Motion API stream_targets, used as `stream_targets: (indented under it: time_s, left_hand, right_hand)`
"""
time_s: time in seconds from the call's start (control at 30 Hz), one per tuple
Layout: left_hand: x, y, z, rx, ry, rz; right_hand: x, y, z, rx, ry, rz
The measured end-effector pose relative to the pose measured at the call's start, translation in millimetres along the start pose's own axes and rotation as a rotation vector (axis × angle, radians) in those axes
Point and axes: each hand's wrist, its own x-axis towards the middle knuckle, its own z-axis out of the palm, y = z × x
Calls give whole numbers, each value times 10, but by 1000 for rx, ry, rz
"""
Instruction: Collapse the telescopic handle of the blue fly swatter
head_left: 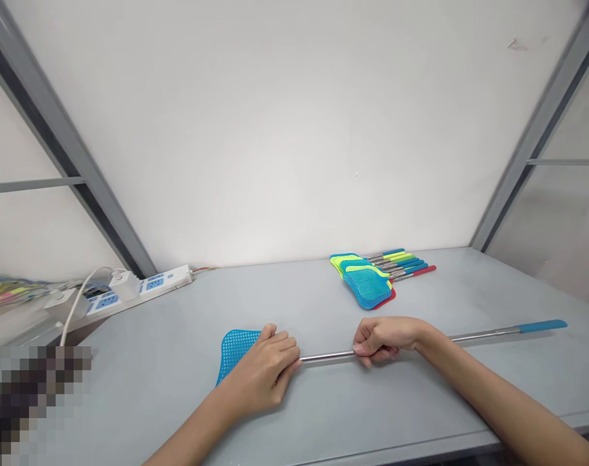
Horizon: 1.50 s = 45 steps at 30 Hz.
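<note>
**2 hands on 1 blue fly swatter (233, 353), at least 5 more swatters (367, 285) piled behind!**
Left hand (260, 372) closed over its neck, right hand (379, 341) fisted around the steel shaft (326, 356).

White wall panel (294, 129), grey metal frame (66, 136), pale grey tabletop (149, 395), white power strip (153, 285)

Left forearm (192, 437) bare, coming up from the bottom edge, angled inward. Left hand (260, 374) palm down, fingers curled, knuckles up, fingertips pointing toward the right hand. Right forearm (493, 395) bare, coming in from the lower right corner, running diagonally. Right wrist (423, 340) slightly bent. Right hand (379, 341) closed in a tight fist, knuckles up. Hands close together, not touching, small gap between.
</note>
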Motion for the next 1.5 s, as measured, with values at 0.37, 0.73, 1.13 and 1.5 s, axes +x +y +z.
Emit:
stream_targets:
  time_s: [0.37,0.73,1.13,1.5]
  left_hand:
    - [32,25,44,-8,16,-1]
    - [94,13,96,-129,34,-84]
    - [119,-13,62,-132,10,-80]
    - [101,-80,54,-94,19,-77]
  right_hand:
    - [77,26,-21,86,-142,44]
    - [74,17,2,-48,-55,-2]
    - [38,-17,-59,-98,65,-28]
    - [3,-23,-107,-109,93,-44]
